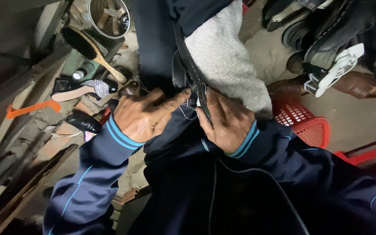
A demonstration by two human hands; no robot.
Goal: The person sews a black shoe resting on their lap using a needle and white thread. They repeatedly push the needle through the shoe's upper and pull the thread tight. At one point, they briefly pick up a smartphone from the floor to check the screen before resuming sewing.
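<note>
Fuzzy grey towel (227, 61), hands (183, 115) pinching stitched black leather strap (192, 69)

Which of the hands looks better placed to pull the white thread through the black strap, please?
Probably the left hand: its fingertips pinch right at the white thread beside the black strap, while the right hand grips the strap, steadying it over the pale towel.

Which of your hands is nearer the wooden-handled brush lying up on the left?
Left. The left hand sits below and to the right of the brush; the right hand is farther right, across the black strap both hands grip.
</note>
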